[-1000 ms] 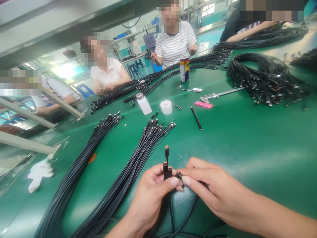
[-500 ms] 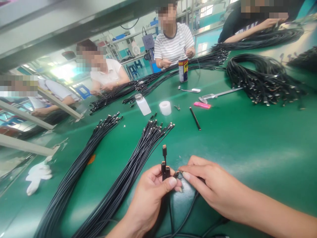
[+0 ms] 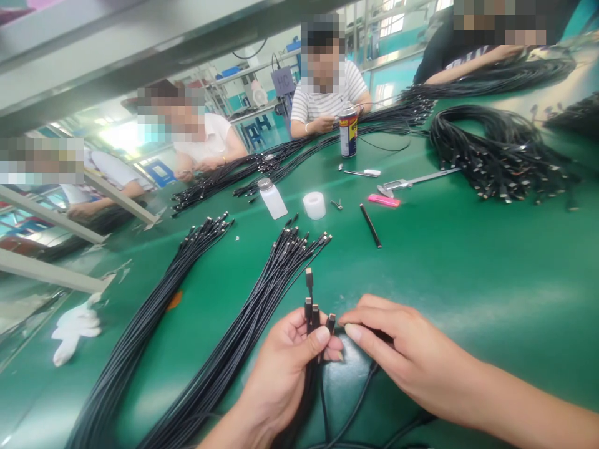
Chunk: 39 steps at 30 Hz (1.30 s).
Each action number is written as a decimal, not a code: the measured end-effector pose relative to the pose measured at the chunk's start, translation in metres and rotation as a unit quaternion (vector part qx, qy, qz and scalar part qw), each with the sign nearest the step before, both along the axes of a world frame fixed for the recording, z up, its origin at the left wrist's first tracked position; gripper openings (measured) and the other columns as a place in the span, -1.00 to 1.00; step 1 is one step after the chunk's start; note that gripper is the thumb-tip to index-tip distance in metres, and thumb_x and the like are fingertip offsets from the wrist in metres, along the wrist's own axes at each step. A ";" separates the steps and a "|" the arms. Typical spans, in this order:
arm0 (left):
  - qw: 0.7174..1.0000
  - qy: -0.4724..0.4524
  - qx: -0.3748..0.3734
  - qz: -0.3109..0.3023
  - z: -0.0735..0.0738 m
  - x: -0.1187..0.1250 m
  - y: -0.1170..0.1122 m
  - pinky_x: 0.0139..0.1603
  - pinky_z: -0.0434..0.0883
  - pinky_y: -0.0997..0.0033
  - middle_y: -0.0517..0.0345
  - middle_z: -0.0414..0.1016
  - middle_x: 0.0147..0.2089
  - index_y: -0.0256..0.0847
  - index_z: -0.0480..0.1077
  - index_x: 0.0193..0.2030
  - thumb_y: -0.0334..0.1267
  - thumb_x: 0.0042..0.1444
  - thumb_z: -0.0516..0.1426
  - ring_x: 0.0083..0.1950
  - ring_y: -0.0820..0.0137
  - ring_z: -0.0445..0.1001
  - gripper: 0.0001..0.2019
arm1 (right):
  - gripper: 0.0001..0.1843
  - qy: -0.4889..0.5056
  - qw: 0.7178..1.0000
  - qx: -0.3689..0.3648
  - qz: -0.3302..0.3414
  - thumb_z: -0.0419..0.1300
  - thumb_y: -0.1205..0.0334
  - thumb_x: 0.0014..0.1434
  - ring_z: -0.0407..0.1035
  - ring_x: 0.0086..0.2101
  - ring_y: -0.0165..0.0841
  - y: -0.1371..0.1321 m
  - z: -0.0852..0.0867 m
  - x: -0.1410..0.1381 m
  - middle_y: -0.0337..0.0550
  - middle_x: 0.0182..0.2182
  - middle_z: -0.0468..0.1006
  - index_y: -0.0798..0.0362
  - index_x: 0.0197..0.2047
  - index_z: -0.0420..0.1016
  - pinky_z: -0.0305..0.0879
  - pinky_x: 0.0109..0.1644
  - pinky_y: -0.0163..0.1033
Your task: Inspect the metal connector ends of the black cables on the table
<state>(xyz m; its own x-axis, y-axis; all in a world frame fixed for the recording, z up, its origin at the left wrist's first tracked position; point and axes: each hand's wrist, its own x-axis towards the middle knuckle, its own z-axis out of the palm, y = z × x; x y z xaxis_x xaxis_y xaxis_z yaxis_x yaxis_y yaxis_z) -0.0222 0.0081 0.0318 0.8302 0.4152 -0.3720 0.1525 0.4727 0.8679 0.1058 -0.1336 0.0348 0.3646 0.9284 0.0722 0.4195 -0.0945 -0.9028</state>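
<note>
Several black USB cables (image 3: 316,317) are gathered in my left hand (image 3: 285,362), its thumb pressed across them just below the plugs. Their metal tips point upward, one standing higher than the others. Close by on the right, my right hand (image 3: 393,343) is pinched, thumb against forefinger, beside the rightmost plug. A dark length of cable shows inside its curled fingers, though its end is hidden. Below this hand a black cable (image 3: 358,399) runs down toward the front edge of the view.
Two cable bundles (image 3: 224,330) lie to my left on the green table (image 3: 491,274), near a white glove (image 3: 77,330). Beyond are a bottle (image 3: 272,198), a tape roll (image 3: 314,205), a black pen (image 3: 370,226), calipers (image 3: 421,179) and a spray can (image 3: 348,132). Co-workers sit across.
The plugs in my left hand have tilted a little, and the rightmost one now stands more upright. My right hand stays almost in place. Across the table, the striped-shirt person's head has lowered.
</note>
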 end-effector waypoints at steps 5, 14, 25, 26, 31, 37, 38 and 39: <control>1.000 -0.006 0.004 -0.010 0.002 0.001 -0.001 -0.31 0.44 0.51 0.09 0.47 -0.33 -0.37 0.44 -0.24 -0.35 0.05 0.35 -0.38 0.47 0.46 -0.79 | -0.70 0.015 0.999 0.028 0.019 0.03 0.36 0.40 0.34 -0.30 -0.44 -0.001 0.002 -0.001 -0.28 -0.37 0.47 0.00 -0.26 0.56 0.22 -0.18 -0.33; 1.000 -0.015 -0.002 -0.011 0.002 0.000 -0.003 -0.28 0.47 0.49 0.10 0.49 -0.36 -0.37 0.45 -0.26 -0.38 0.04 0.35 -0.38 0.46 0.49 -0.81 | -0.69 0.014 0.999 0.026 0.019 0.02 0.37 0.40 0.34 -0.30 -0.43 -0.001 0.001 -0.001 -0.27 -0.38 0.46 0.01 -0.28 0.55 0.22 -0.18 -0.33; 1.000 -0.012 0.011 -0.011 0.001 -0.001 -0.003 -0.28 0.46 0.50 0.12 0.48 -0.35 -0.37 0.44 -0.25 -0.37 0.06 0.33 -0.37 0.47 0.48 -0.82 | -0.68 0.008 1.000 0.014 -0.015 0.01 0.30 0.41 0.37 -0.28 -0.40 0.000 -0.002 -0.002 -0.23 -0.34 0.48 -0.01 -0.27 0.56 0.25 -0.16 -0.27; 1.000 -0.008 0.013 -0.008 0.001 -0.001 -0.003 -0.28 0.46 0.50 0.13 0.47 -0.35 -0.37 0.43 -0.25 -0.37 0.06 0.33 -0.38 0.47 0.48 -0.81 | -0.69 0.002 1.000 0.014 -0.026 0.00 0.29 0.41 0.37 -0.28 -0.38 -0.001 -0.003 -0.002 -0.22 -0.33 0.48 0.00 -0.27 0.56 0.26 -0.16 -0.26; 1.000 0.001 -0.003 -0.010 0.002 0.001 -0.002 -0.26 0.46 0.51 0.07 0.49 -0.28 -0.38 0.43 -0.19 -0.35 0.11 0.31 -0.34 0.48 0.48 -0.81 | -0.83 0.008 0.997 0.011 -0.080 0.01 0.23 0.40 0.37 -0.33 -0.38 -0.001 -0.007 0.000 -0.25 -0.33 0.48 0.01 -0.11 0.42 0.28 -0.21 -0.23; 0.999 0.010 -0.046 -0.020 0.004 0.001 0.006 -0.22 0.47 0.47 -0.05 0.53 -0.16 -0.39 0.42 -0.13 -0.33 0.16 0.27 -0.32 0.48 0.49 -0.80 | -0.76 -0.011 0.997 0.030 -0.070 -0.01 0.28 0.40 0.39 -0.26 -0.38 -0.001 -0.012 0.002 -0.24 -0.26 0.50 -0.05 -0.02 0.47 0.31 -0.15 -0.24; 0.998 0.017 -0.052 -0.020 0.004 0.001 0.007 -0.21 0.48 0.45 -0.04 0.53 -0.16 -0.38 0.42 -0.15 -0.33 0.14 0.28 -0.32 0.47 0.50 -0.80 | -0.72 -0.015 0.997 0.030 -0.065 0.00 0.28 0.40 0.39 -0.23 -0.37 -0.002 -0.013 0.002 -0.23 -0.23 0.51 -0.09 0.05 0.47 0.31 -0.13 -0.24; 0.998 0.024 -0.053 -0.018 0.005 0.001 0.007 -0.20 0.48 0.43 -0.03 0.53 -0.18 -0.37 0.41 -0.17 -0.33 0.11 0.30 -0.32 0.46 0.51 -0.79 | -0.69 -0.016 0.997 0.027 -0.066 0.01 0.28 0.39 0.40 -0.21 -0.36 -0.002 -0.014 0.003 -0.21 -0.20 0.51 -0.10 0.11 0.46 0.32 -0.11 -0.24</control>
<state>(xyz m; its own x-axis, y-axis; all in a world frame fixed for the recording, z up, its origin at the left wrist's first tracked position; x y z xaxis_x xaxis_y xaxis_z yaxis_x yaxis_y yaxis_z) -0.0207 0.0155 0.0366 0.8244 0.3413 -0.4515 0.2110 0.5548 0.8048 0.1083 -0.1353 0.0212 0.4797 0.8670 0.1350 0.4360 -0.1019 -0.8942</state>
